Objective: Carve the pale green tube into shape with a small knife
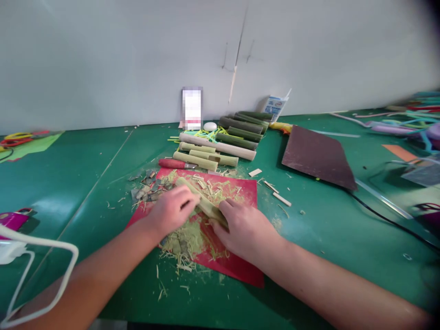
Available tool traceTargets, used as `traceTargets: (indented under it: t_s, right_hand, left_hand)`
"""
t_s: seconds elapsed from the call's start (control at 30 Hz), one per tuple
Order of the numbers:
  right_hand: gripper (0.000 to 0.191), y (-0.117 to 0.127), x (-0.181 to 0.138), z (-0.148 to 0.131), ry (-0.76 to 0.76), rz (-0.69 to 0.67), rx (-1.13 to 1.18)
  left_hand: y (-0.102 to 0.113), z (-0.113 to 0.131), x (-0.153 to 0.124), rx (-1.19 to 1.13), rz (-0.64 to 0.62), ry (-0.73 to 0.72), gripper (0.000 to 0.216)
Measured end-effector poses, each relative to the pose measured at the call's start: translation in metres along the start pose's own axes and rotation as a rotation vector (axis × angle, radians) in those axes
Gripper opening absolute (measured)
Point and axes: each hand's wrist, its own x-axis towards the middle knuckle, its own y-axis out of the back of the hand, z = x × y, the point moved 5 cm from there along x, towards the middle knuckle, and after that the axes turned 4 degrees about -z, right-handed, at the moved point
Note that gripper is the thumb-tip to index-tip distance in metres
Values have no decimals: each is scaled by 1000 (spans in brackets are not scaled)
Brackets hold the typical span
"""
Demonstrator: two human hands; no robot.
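A pale green peeled bamboo tube (pixel 206 206) lies at a slant over a red sheet (pixel 245 270). My right hand (pixel 245 227) is wrapped round its near end. At the tube's upper left side, my left hand (pixel 175 208) is closed with its fingertips against the bamboo. A dark patch shows between those fingers, and I cannot make out what it is. Bamboo shavings (pixel 185 240) and fine dust cover much of the sheet. Just beyond the sheet lies a tool with a red handle (pixel 172 163), its metal end partly among the scraps.
Several peeled bamboo tubes (pixel 195 160) and dark green ones (pixel 244 133) lie in rows behind the sheet. A brown board (pixel 318 156) is at the right, near a black cable (pixel 388 213). A phone-like screen (pixel 192 107) leans on the wall. A white frame (pixel 74 256) stands front left.
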Motion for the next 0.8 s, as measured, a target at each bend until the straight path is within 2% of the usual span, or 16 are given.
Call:
traceTargets:
  t_s: [0.1,0.13,0.27,0.43,0.53,0.57,0.7,0.73,0.8]
  right_hand:
    - [21,0,0,0,6,9,4]
    - [21,0,0,0,3,8,3]
    - [18,0,1,0,-9,-8,6]
    - [20,0,1,0,-20,-3,15]
    - [17,0,1,0,-26,-10,32]
    - [16,0,1,0,-25,-7,39]
    - [20,0,2,0,-30,6,37]
    - [20,0,2,0,-32,8,33]
    - [18,-1,1,0,-32,6,29]
  left_hand:
    - [10,-10,1,96,142,76,21]
    - [10,-11,1,98,141,75,21]
    - [1,0,1,1,-8,-12,21]
    - [4,3,-2,69,105,41,21]
    - [-5,9,-4,-17,-52,-22,18]
    - [-5,8,-4,-29,-66,-32,17]
    - [6,-4,-3,88,121,44,20]
    - [6,-4,-2,97,122,43,20]
    - [1,0,-2,59,41,-2,19]
